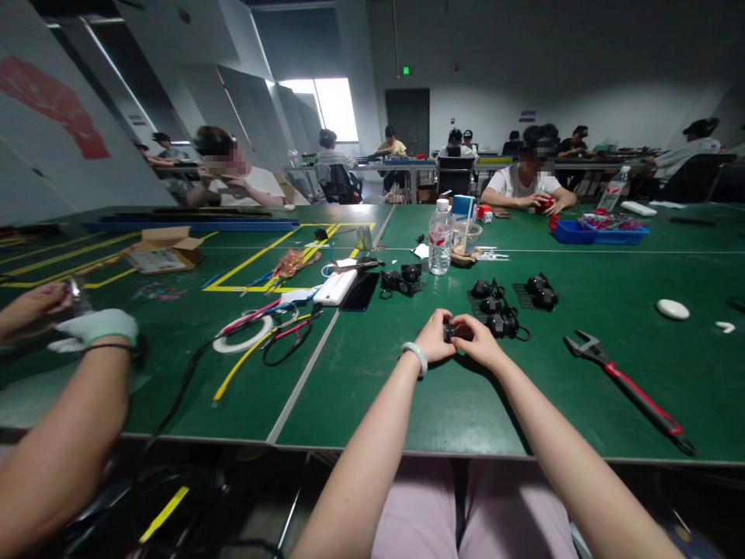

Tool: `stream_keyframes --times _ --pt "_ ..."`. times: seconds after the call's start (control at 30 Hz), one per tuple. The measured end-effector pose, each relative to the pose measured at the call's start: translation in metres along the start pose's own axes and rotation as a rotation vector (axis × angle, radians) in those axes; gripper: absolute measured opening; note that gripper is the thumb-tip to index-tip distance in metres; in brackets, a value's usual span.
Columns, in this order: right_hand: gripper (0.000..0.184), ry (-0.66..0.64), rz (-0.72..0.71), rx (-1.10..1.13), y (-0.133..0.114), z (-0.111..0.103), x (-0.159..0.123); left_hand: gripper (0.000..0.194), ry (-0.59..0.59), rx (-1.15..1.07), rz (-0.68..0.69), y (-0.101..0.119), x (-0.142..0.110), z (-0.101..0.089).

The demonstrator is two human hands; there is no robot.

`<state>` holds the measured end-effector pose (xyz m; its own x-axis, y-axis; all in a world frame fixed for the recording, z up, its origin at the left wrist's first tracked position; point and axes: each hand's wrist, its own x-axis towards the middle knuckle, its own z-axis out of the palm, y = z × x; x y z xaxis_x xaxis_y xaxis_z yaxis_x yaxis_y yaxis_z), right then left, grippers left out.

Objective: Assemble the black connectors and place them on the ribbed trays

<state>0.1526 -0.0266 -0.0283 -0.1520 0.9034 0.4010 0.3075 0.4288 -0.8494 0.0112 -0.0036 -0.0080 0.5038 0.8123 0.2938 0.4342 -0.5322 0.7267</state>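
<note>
Between the fingertips of both my hands is a small black part (pixel 448 332), mostly covered, so its kind cannot be made out. My left hand (pixel 431 335), with a pale bangle at the wrist, closes on it from the left. From the other side, my right hand (pixel 482 343) pinches it with bent fingers. Just beyond my right hand lie several black parts with dark grid-like pieces (pixel 494 310). A similar black pair (pixel 538 293) sits farther right, and another black cluster (pixel 403 279) lies beyond my left hand.
An adjustable wrench (pixel 632 392) with red-black handle lies at right, near a white oval case (pixel 673 309). A water bottle (pixel 441 239) stands ahead. Cables (pixel 256 349), a tape roll (pixel 243 335) and a white power bank (pixel 336 287) lie left, beside a co-worker's gloved hand (pixel 98 328).
</note>
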Motion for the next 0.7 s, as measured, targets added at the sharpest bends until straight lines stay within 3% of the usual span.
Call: stream_keyframes --times 0.7 --pt "0.031 0.022 -0.007 -0.007 -0.0021 0.0003 0.0023 0.052 0.015 -0.034 0.01 0.0002 0.0028 -0.0019"
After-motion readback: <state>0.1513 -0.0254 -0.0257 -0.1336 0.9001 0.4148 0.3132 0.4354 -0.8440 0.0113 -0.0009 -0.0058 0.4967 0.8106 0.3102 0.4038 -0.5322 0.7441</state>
